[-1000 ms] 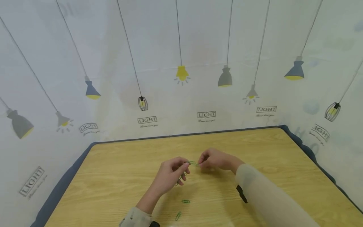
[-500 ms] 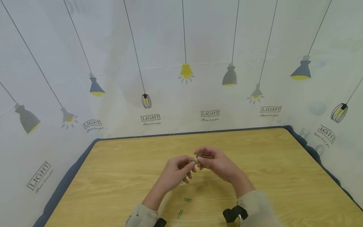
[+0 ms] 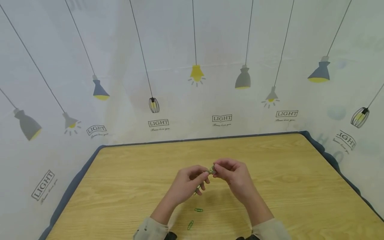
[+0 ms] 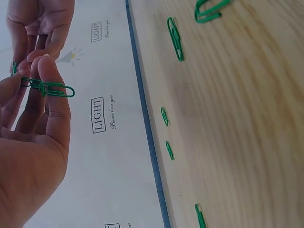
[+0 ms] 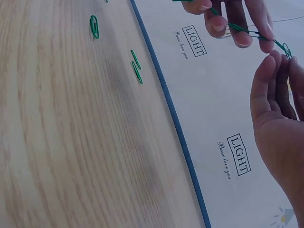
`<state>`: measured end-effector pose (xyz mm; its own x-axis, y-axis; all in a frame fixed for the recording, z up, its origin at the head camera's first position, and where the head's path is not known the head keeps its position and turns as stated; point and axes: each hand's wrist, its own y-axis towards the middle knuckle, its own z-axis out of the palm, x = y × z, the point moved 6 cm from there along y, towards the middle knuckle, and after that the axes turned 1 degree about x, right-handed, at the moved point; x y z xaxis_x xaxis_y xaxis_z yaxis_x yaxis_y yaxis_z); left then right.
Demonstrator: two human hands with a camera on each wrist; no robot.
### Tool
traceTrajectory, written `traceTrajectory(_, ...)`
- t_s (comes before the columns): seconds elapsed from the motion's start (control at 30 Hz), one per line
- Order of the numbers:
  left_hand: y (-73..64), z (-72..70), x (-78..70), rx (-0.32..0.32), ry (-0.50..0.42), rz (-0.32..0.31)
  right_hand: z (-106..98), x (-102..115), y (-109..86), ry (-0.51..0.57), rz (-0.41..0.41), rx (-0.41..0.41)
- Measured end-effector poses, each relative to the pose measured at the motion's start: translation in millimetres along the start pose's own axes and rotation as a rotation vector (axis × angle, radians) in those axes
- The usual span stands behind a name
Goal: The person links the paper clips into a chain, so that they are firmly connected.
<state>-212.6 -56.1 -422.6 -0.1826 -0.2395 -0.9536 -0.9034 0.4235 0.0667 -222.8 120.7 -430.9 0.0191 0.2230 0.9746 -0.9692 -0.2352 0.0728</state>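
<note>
A chain of green paper clips runs from my left hand to my right hand, above the table. My left hand pinches one of its links between thumb and fingers; in the left wrist view a linked clip lies across the index finger. Close by on the right, my right hand pinches a paper clip at the chain's other end, its fingertips nearly touching the left ones. Fingers partly cover the links, so whether that end clip is fully hooked on cannot be told.
Below the hands, two loose green paper clips lie on the wooden table. The left wrist view shows several more loose clips on the wood. A white wall covering printed with lamps surrounds the table's back and sides.
My right hand has turned and come closer to the left, then shifted slightly to the right while pinching the clip. My left hand keeps its hold, moving a little to the right.
</note>
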Motion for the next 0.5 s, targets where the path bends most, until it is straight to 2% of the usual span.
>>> traceTrajectory(0.27, 2.0, 3.4, -2.9, 0.007, 0.012, 0.015, -0.2, 0.2, -0.2, 0.008, 0.019, -0.035)
traceTrajectory(0.5, 4.1, 2.1, -3.5, -0.002, 0.038, 0.013, 0.1, -0.8, -0.3, 0.023, 0.025, -0.031)
